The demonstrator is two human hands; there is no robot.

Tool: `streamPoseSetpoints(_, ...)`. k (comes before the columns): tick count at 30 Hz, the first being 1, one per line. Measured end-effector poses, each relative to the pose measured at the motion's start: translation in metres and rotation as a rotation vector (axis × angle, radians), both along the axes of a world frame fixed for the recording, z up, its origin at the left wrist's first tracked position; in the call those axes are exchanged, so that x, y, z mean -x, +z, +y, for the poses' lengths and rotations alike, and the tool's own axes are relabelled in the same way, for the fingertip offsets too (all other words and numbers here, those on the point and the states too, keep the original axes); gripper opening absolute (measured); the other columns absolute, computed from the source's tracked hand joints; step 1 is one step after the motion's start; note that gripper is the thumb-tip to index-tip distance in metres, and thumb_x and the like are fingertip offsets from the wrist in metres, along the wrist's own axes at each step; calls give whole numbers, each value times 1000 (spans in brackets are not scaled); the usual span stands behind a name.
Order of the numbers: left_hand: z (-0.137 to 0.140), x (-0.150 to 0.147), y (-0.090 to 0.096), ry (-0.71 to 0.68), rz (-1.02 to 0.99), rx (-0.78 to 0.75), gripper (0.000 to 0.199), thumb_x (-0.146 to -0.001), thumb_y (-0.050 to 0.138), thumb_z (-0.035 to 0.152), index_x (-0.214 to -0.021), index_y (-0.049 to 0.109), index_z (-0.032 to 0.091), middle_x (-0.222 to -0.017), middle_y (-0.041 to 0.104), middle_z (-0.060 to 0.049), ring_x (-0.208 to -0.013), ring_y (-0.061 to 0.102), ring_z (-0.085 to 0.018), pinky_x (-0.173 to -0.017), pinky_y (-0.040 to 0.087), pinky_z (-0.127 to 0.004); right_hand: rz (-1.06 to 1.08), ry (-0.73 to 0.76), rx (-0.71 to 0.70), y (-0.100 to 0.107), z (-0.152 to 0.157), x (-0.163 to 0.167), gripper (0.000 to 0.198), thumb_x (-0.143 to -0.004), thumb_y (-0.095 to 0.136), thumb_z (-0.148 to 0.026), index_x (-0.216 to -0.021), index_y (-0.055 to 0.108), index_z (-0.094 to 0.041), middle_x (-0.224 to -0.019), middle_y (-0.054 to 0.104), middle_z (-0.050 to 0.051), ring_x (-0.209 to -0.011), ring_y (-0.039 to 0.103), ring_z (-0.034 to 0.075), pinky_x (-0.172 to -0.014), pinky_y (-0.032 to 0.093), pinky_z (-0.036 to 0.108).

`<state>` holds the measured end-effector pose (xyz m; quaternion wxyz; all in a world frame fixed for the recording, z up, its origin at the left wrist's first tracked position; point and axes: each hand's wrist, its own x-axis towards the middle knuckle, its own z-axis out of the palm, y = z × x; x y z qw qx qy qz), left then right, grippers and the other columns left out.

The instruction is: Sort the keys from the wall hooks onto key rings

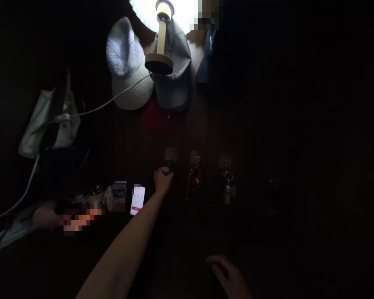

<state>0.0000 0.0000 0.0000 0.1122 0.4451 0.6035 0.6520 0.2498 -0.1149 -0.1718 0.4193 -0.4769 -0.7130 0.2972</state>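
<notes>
At the dark wall, pinching a small dark key bunch point(166, 170) on its hook point(171, 157) with left hand point(162, 181), right hand point(229, 276) loose and empty, likely dropping it, barely seen in shadow.

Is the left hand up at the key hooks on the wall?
Yes, the left hand reaches the keys hanging on the leftmost hook.

Left hand point(162, 179) outstretched (right hand point(229, 276) low)
</notes>
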Motion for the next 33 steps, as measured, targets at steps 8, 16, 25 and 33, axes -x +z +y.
streamPoseSetpoints(8,3,7,2,-271,-212,-5,29,-59,68,20,-86,56,17,-84,63,-4,-80,60,-18,-73,45,-30,-109,157,-325,170,40,52,28,-83,43,-26,-104,62,-22,-103,66,2,-97,60,17,-87,45,30)
streamPoseSetpoints(16,1,4,6,-602,-505,61,16,-60,63,10,-73,57,15,-63,57,1,-59,56,-8,-63,50,-23,-964,-23,-674,265,95,117,53,-86,33,-12,-134,37,-34,-112,59,7,-100,56,20,-77,42,29)
streamPoseSetpoints(25,-13,17,22,-707,-574,174,21,-60,65,7,-79,58,15,-65,61,-1,-59,59,-10,-60,50,-23,-1207,-106,-738,269,105,136,49,-90,30,-18,-136,34,-35,-112,58,10,-97,57,23,-72,41,31)
streamPoseSetpoints(33,-15,23,46,-712,-607,182,10,-74,60,21,-83,54,20,-62,57,5,-49,54,-6,-59,50,-24,-1202,-98,-679,274,106,140,51,-89,30,-15,-135,35,-37,-113,59,9,-98,57,24,-72,42,31)
